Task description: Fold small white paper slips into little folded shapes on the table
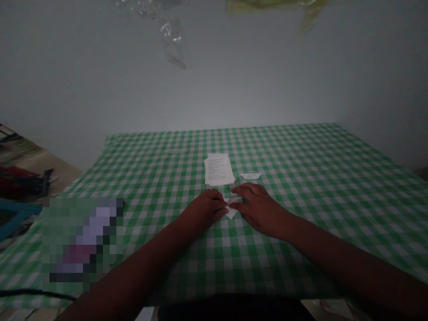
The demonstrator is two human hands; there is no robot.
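Note:
A small piece of printed white paper (231,212), folded to a point at its near end, lies on the checked cloth between my hands. My left hand (204,208) pinches its left side, fingers bent and close together. From the other side, my right hand (259,208) grips it with thumb and fingertips, while the upper fingers arch over the far part and hide some of it. Just beyond are a stack of printed paper sheets (218,171) and, to its right, a folded paper shape (250,175) with slanted ends, like a small boat.
A green and white checked tablecloth (160,169) covers the table, which meets a pale wall (234,89) at the back. At the left lies a pixelated, phone-like object (90,238), with a black cable (36,292) near it. Clear plastic (174,40) hangs on the wall.

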